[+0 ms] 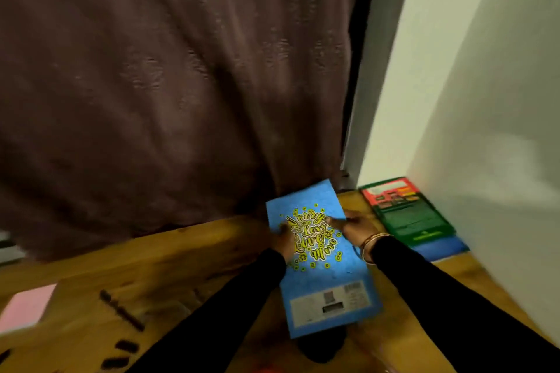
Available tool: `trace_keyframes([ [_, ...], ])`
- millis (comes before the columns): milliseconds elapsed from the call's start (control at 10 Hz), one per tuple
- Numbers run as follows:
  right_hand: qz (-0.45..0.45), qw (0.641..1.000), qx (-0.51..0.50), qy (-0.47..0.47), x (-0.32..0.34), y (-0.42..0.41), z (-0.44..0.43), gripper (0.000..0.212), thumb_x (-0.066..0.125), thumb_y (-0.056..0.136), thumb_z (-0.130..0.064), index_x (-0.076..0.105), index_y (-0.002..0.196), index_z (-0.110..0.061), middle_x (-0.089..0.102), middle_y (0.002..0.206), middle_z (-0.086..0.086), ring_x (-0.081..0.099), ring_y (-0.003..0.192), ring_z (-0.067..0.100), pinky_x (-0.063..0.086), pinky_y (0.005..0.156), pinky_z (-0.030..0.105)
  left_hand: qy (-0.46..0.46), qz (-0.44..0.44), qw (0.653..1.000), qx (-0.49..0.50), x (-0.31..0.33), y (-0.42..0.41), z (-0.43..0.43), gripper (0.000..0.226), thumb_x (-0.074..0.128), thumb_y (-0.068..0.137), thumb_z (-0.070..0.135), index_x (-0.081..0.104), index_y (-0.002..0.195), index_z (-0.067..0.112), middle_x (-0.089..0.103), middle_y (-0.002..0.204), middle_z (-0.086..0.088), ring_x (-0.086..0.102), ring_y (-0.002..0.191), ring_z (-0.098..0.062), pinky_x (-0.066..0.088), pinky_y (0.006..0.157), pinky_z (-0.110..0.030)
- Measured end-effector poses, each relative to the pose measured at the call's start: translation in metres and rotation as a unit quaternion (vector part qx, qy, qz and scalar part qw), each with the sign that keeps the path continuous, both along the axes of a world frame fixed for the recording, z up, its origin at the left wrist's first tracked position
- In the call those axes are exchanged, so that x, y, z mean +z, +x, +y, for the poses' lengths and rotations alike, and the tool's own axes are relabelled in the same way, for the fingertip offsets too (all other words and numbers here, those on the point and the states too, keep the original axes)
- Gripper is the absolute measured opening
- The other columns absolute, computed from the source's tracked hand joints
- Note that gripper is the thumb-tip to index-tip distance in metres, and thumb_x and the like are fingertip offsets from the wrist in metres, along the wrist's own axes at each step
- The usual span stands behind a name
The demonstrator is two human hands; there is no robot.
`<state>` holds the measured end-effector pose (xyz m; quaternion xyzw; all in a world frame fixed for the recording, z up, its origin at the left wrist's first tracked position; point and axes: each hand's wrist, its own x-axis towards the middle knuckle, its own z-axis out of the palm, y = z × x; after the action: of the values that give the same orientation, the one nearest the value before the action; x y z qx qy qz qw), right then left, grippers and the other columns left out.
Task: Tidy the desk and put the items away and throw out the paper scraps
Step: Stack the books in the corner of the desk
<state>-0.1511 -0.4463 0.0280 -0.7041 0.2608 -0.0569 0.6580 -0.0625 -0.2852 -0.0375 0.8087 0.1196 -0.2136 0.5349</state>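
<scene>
A blue notebook with yellow lettering on its cover is held above the wooden desk. My left hand grips its left edge, thumb on the cover. At the notebook's right edge my right hand holds on, with bangles at the wrist. Both arms wear black sleeves. A green and red book lies on a blue one in the desk's right corner by the wall. The frame is blurred by motion.
A pink sheet lies at the desk's left edge. A dark pen and small dark pieces lie at the front left. A brown curtain hangs behind the desk. A white wall bounds the right. A dark object sits under the notebook.
</scene>
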Motion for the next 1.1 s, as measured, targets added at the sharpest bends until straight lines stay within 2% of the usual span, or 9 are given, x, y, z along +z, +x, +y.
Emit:
trace_keyframes([
  [100, 0.039, 0.997, -0.034, -0.056, -0.007, -0.022, -0.085, 0.02, 0.074, 0.082, -0.005, 0.072, 0.102, -0.002, 0.069, 0.059, -0.016, 0.059, 0.051, -0.006, 0.045, 0.048, 0.009, -0.03, -0.042, 0.999, 0.001, 0.001, -0.023, -0.084, 0.048, 0.065, 0.089, 0.034, 0.062, 0.121, -0.002, 0.067, 0.122, -0.017, 0.065, 0.112, -0.028, 0.049, 0.093, -0.031],
  [200, 0.066, 0.986, -0.036, -0.147, -0.01, -0.036, -0.157, 0.014, 0.077, 0.081, -0.015, 0.073, 0.091, -0.005, 0.068, 0.069, -0.004, 0.057, 0.058, 0.006, 0.04, 0.044, 0.004, -0.108, -0.009, 0.994, -0.023, 0.004, -0.053, -0.152, 0.028, 0.068, 0.088, 0.007, 0.066, 0.112, -0.006, 0.067, 0.117, -0.021, 0.066, 0.107, -0.03, 0.047, 0.078, -0.032],
  [300, 0.084, 0.979, -0.075, -0.171, -0.022, -0.036, -0.217, 0.015, 0.079, 0.079, -0.016, 0.071, 0.09, -0.008, 0.065, 0.067, 0.0, 0.054, 0.057, 0.011, 0.041, 0.044, 0.012, -0.093, 0.018, 0.99, -0.108, -0.011, -0.07, -0.198, 0.03, 0.074, 0.077, 0.021, 0.067, 0.103, 0.006, 0.069, 0.116, -0.019, 0.067, 0.107, -0.031, 0.049, 0.082, -0.034],
  [500, 0.074, 0.975, -0.107, -0.181, -0.047, -0.011, -0.285, 0.05, 0.084, 0.07, -0.009, 0.065, 0.117, -0.005, 0.065, 0.096, 0.004, 0.056, 0.089, 0.013, 0.043, 0.071, 0.023, 0.031, 0.01, 0.98, -0.195, -0.032, -0.062, -0.249, 0.07, 0.064, 0.078, 0.025, 0.04, 0.143, 0.015, 0.054, 0.137, -0.011, 0.055, 0.125, -0.029, 0.047, 0.104, -0.038],
  [600, 0.156, 0.951, 0.077, -0.255, -0.063, -0.015, -0.292, 0.077, 0.085, 0.07, -0.027, 0.05, 0.138, -0.02, 0.057, 0.134, 0.003, 0.052, 0.114, 0.01, 0.04, 0.096, 0.022, 0.026, -0.006, 0.974, -0.223, -0.054, -0.05, -0.271, 0.078, 0.065, 0.076, 0.023, 0.032, 0.147, 0.02, 0.052, 0.141, -0.007, 0.054, 0.128, -0.027, 0.046, 0.107, -0.039],
  [700, 0.248, 0.831, 0.282, -0.412, -0.086, -0.03, -0.28, 0.137, 0.063, 0.033, -0.089, 0.03, 0.15, -0.025, 0.019, 0.16, 0.008, 0.02, 0.146, 0.03, 0.027, 0.117, 0.046, -0.003, 0.006, 0.973, -0.23, -0.075, -0.045, -0.287, 0.078, 0.063, 0.079, 0.012, 0.03, 0.149, 0.019, 0.049, 0.145, -0.011, 0.051, 0.131, -0.031, 0.044, 0.109, -0.043],
  [800, 0.293, 0.765, 0.308, -0.484, -0.093, -0.037, -0.27, 0.162, 0.034, 0.015, -0.1, -0.003, 0.154, -0.026, -0.017, 0.161, 0.004, -0.011, 0.148, 0.037, 0.007, 0.115, 0.064, -0.136, -0.011, 0.973, -0.183, -0.083, -0.049, -0.309, 0.073, 0.057, 0.077, -0.008, 0.034, 0.145, 0.004, 0.051, 0.142, -0.021, 0.05, 0.132, -0.038, 0.043, 0.11, -0.049],
  [900, 0.309, 0.762, 0.295, -0.488, -0.095, -0.029, -0.269, 0.17, 0.024, 0.008, -0.103, -0.012, 0.153, -0.022, -0.024, 0.159, 0.007, -0.018, 0.146, 0.04, 0.001, 0.113, 0.067, 0.035, -0.02, 0.969, -0.242, -0.057, -0.059, -0.313, 0.082, 0.063, 0.075, 0.009, 0.03, 0.15, 0.01, 0.036, 0.153, -0.014, 0.039, 0.14, -0.034, 0.035, 0.116, -0.044],
  [1100, 0.334, 0.76, 0.278, -0.484, -0.107, -0.009, -0.279, 0.179, 0.038, 0.002, -0.099, -0.022, 0.15, -0.018, -0.031, 0.157, 0.007, -0.025, 0.143, 0.041, -0.001, 0.112, 0.069, 0.057, -0.035, 0.952, -0.3, -0.054, -0.051, -0.316, 0.07, 0.066, 0.077, 0.007, 0.038, 0.141, 0.009, 0.03, 0.151, -0.017, 0.037, 0.138, -0.036, 0.035, 0.114, -0.042],
])
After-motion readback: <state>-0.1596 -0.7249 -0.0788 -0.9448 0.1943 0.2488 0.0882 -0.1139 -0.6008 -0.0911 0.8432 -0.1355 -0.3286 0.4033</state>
